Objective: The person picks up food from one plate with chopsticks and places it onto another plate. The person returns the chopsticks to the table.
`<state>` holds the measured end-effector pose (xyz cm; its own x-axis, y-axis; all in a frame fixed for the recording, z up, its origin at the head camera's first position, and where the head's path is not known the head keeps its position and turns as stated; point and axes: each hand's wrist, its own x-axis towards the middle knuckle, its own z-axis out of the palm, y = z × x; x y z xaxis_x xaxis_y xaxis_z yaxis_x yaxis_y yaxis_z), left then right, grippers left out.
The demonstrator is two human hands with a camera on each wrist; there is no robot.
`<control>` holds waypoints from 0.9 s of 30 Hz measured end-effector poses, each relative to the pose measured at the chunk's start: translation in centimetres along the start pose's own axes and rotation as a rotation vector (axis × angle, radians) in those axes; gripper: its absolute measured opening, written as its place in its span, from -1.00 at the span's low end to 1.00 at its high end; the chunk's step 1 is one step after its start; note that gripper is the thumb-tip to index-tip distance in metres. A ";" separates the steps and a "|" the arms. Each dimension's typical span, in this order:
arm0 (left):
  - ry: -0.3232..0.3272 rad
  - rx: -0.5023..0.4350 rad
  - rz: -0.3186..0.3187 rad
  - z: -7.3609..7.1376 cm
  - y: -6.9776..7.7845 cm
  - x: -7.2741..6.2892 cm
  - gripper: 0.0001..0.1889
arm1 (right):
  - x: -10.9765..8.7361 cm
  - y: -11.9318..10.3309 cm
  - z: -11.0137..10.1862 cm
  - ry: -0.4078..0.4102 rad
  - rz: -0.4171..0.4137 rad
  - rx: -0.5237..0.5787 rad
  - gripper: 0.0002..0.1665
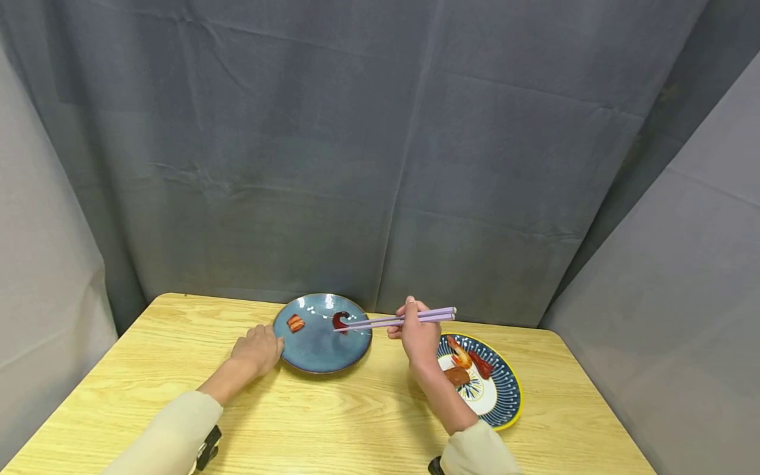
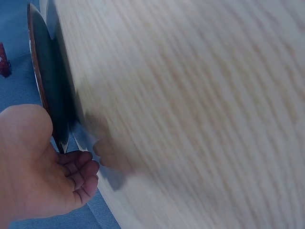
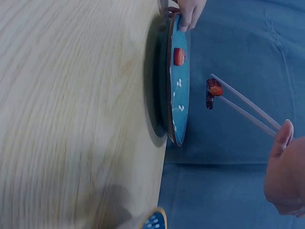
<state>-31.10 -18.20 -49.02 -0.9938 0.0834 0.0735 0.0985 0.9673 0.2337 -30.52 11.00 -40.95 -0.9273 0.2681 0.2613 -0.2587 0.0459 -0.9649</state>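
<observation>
My right hand point(image 1: 421, 333) grips a pair of lilac chopsticks point(image 1: 386, 322). Their tips pinch a curled, dark red piece of food point(image 3: 209, 95), which the right wrist view shows held up above the blue plate point(image 1: 320, 349). With its thumb over the rim and its fingers curled beneath, my left hand point(image 1: 258, 349) holds that plate at its left edge. Toward the plate's left side lies a small red-and-white striped piece of food point(image 1: 295, 322).
Partly behind my right forearm, a patterned plate point(image 1: 507, 396) with a yellow rim bears a shrimp point(image 1: 459, 353), a red piece point(image 1: 482, 365) and a brown piece point(image 1: 456, 376). The wooden table point(image 1: 332, 422) meets a grey curtain point(image 1: 267, 165) at its back edge.
</observation>
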 end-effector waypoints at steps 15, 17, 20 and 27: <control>-0.044 -0.001 -0.007 -0.2 0.1 0.0 -0.53 | 0.7 -1.0 -3.9 0.056 0.015 0.059 -0.48; -0.042 -0.003 -0.007 -0.2 0.1 0.0 -0.53 | 0.6 -1.2 -4.3 0.063 0.009 0.047 -0.49; -0.028 -0.008 -0.004 -0.3 0.1 0.0 -0.55 | 0.7 -1.5 -5.1 0.075 0.002 0.040 -0.50; -0.021 -0.013 -0.002 -0.5 0.2 0.0 -0.56 | 1.0 -1.6 -7.2 0.101 0.007 0.026 -0.49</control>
<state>-31.03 -18.16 -48.54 -0.9948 0.0865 0.0530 0.0970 0.9644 0.2461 -29.10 18.11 -39.29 -0.8976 0.3637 0.2492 -0.2603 0.0191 -0.9653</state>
